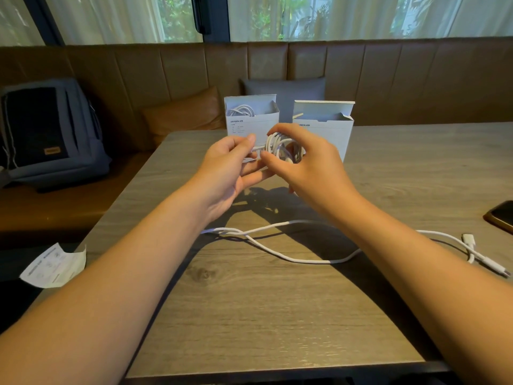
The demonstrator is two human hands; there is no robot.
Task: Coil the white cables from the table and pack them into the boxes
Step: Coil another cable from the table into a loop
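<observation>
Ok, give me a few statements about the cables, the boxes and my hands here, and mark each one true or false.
1. The right hand holds a coiled white cable. True.
2. The left box is empty. False: a coiled cable lies inside it.
3. A loose cable lies uncoiled on the table. True.
4. Both boxes are closed. False: the left box and the right box both stand open.
5. The left hand rests flat on the table. False: it is raised, pinching the cable's end.
</observation>
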